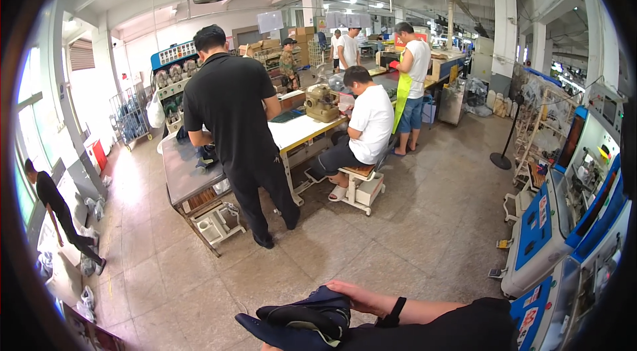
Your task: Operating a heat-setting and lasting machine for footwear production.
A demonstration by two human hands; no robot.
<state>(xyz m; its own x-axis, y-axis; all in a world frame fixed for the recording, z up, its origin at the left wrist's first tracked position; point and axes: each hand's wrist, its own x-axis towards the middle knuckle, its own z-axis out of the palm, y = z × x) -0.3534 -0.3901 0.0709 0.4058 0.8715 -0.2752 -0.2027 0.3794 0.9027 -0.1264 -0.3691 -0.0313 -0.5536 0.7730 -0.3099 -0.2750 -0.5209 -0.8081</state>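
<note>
Low in the view, a bundle of dark navy shoe uppers [302, 318] with black inner parts and a pale greenish edge lies across my front. My right hand [355, 294] is closed on its upper right end, thumb side up; a black band circles that wrist. Folds of the uppers cover some of its fingers. Only a sliver of skin from my left hand [268, 347] shows beneath the uppers at the lower edge, and its fingers are hidden.
Ahead, a person in black stands at a metal-topped workbench [192, 172]. Beside them, someone in white sits on a wheeled stool [363, 185] at a sewing machine [322, 103]. Blue-and-white machines [541, 231] line the right, near a rack [541, 119]. Another person walks at far left.
</note>
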